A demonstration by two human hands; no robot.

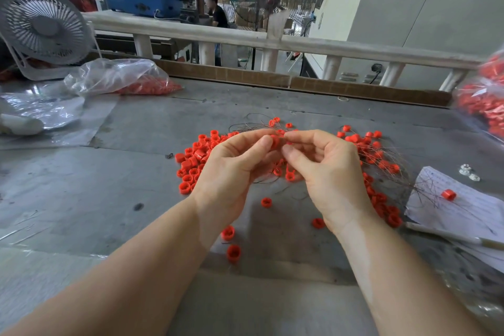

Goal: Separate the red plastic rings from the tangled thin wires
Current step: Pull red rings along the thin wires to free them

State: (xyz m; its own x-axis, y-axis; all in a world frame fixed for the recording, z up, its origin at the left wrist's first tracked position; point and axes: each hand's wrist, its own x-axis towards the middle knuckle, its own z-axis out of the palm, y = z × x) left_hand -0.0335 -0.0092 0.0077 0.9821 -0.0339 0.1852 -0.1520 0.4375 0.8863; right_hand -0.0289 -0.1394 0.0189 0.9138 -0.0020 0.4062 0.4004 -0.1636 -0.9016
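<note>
Left hand [231,169]: I am seeing it raised over the desk [131,166], grip pinching one red ring [275,141] between thumb and fingers.

Right hand [327,169]: raised beside the left, fingertips nearly meeting it, grip curling in and pinching at the wires [253,125] by that same ring; whether it is touching the ring itself I cannot tell.

Rings, loose pile [195,163]: lying on the desk just left of my left hand, mostly wire-free as far as I am seeing.

Rings, tangled pile [377,155]: lying right of my right hand, thin wires running through and fanning out toward the paper.

Strays: one ring [266,202] sitting between the wrists, one [318,223] touching the right wrist's edge, two [230,243] lying by the left forearm.

Paper [463,215]: a written sheet lying at the right edge, carrying a single ring [448,194] and some wire ends. A pen [447,236] is lying along its near edge.

Bag [114,78]: clear plastic, lying far left on the desk, holding more red rings. A second bag [482,101] of rings is showing at the far right.

Fan [45,26]: small, grey, standing at the far left corner.

Background: a person [216,12] is standing beyond the rail [245,39].
</note>
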